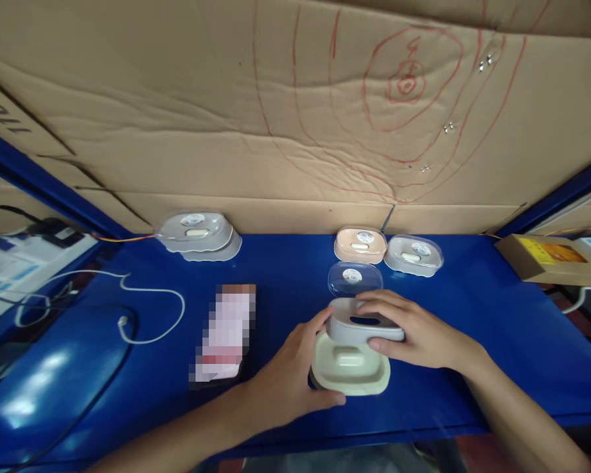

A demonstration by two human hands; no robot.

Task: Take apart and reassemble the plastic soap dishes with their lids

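Observation:
My right hand [416, 328] grips a grey oval tray [342, 320] with a slot in its middle, thumb on the near side and fingers over the top. The tray is tilted over the back of a cream oval dish [352, 374], which has a raised block in its centre. My left hand [295, 368] curls around the left side of the dish, its thumb by the near rim and a fingertip at the grey tray's left end. Just behind lies a clear plastic lid [347, 281] with a round sticker.
A peach lidded dish [359, 248] and a grey lidded dish [414, 256] stand at the back; stacked grey ones [201, 236] are back left. A phone [226, 335] and white cable [182, 309] lie left. A cardboard box [551, 259] sits right. Cardboard walls the back.

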